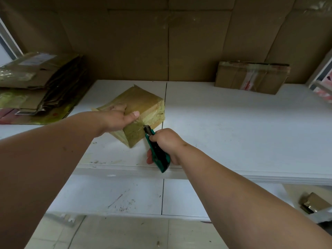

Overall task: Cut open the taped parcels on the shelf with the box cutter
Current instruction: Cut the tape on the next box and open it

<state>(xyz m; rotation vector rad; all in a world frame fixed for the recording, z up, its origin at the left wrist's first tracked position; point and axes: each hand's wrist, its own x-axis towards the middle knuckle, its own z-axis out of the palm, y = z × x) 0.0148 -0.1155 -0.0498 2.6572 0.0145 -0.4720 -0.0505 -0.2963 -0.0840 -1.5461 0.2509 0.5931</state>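
- Holding the box cutter [158,151] tight, the right hand [166,142] has its fingers curled all the way round the green handle.
- Its dark tip points up and away from the person, and it sits right at the near corner of the parcel [136,114].
- I cannot tell if the blade has gone into the tape or only touches it.
- The left hand [120,119] grips the parcel from the left, with the fingers over the top and the thumb lying along the near top edge.
- This parcel lies on the white shelf [233,126], near the front edge and a bit left of the middle.
- It is turned so one corner points at the person, and its long side runs back and to the left.
- So the parcel lies just ahead and to the left of the cutter grip, and the right hand is the nearer one to the taped corner.
- The thumb is close to where the tip is, so I think the cut should run away from that thumb.
- A second parcel [251,78] with tape on it waits at the back right of the shelf, well apart from both hands.
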